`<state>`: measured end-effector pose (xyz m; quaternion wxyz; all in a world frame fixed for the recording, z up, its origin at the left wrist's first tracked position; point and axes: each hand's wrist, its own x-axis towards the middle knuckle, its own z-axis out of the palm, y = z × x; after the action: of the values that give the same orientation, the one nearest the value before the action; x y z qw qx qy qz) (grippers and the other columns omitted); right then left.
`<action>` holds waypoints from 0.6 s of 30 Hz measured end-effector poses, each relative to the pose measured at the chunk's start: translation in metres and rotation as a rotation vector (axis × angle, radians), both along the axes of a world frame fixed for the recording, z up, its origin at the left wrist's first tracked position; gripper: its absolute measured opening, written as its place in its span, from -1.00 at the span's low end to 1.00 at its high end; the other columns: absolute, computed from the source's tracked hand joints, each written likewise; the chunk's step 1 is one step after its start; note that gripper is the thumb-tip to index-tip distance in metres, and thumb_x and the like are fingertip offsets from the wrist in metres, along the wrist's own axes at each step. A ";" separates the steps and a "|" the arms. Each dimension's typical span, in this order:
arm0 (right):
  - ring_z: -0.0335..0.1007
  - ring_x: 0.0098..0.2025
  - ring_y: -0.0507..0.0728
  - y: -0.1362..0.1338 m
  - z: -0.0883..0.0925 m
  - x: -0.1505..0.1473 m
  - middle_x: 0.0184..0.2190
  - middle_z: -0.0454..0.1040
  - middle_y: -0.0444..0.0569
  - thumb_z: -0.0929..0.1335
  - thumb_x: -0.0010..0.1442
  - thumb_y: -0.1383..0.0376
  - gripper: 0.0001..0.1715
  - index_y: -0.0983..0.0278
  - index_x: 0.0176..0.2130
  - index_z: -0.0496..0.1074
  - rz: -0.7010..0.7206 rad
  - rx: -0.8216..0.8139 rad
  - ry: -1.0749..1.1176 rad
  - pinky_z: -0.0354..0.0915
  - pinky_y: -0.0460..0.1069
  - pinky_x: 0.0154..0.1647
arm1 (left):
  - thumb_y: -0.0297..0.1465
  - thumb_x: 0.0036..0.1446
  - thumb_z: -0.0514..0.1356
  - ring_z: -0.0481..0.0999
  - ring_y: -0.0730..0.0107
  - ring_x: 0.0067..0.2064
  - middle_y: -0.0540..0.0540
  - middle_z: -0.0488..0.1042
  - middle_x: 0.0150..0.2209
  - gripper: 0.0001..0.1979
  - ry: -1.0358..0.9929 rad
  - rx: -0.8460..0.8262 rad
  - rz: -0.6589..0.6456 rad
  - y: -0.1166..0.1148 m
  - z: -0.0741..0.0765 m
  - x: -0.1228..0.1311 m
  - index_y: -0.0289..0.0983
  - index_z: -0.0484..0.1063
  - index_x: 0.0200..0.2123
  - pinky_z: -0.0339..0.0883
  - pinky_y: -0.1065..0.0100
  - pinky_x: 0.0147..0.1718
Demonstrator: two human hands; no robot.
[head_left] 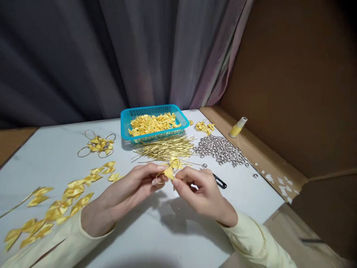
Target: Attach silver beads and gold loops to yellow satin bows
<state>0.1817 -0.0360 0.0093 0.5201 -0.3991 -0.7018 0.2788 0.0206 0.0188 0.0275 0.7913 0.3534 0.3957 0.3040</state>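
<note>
Over the middle of the white table, both my hands pinch a yellow ribbon bow point(169, 172) with a thin gold wire loop. My left hand point(132, 186) grips it from the left, thumb on top, and the loop hangs by its fingertips. From the right, my right hand point(199, 190) pinches the bow's edge between thumb and curled fingers. Just beyond lies a pile of gold wire ties point(169, 148). A black-handled tool point(220, 181) rests partly hidden behind my right hand. Several loose yellow bows point(57, 209) lie to the left of my left forearm.
A turquoise basket point(125, 123) of yellow bows stands at the back. Many silver rings point(220, 149) are heaped on the right. Wired bows point(100, 145) lie at the left. A yellow thread spool point(237, 127) stands by a cardboard wall point(292, 93), near white scraps point(281, 182).
</note>
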 end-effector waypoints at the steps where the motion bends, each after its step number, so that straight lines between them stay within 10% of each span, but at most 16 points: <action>1: -0.07 -0.70 -0.10 -0.001 0.000 0.000 -0.72 0.10 -0.26 0.26 0.13 0.37 -0.82 0.29 -0.51 0.26 0.000 0.006 0.001 -0.05 -0.17 -0.72 | -0.49 -0.12 0.28 0.34 0.38 -0.42 -0.05 0.33 -0.56 -0.87 -0.005 -0.008 0.002 0.000 0.000 0.000 -0.30 0.41 -0.64 0.37 0.39 -0.42; 18: 0.06 -0.69 -0.08 -0.001 0.001 0.002 -0.70 0.25 -0.21 0.28 0.19 0.33 -0.81 0.31 -0.46 0.36 0.038 0.079 -0.019 0.08 -0.16 -0.67 | -0.39 -0.13 0.23 0.14 0.51 -0.57 0.06 0.14 -0.66 -0.75 0.132 0.280 -0.110 -0.004 0.011 0.002 -0.28 0.28 -0.73 0.23 0.46 -0.60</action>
<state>0.1836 -0.0372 0.0098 0.5232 -0.3674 -0.7248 0.2568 0.0231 0.0152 0.0386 0.7219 0.5007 0.3808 0.2884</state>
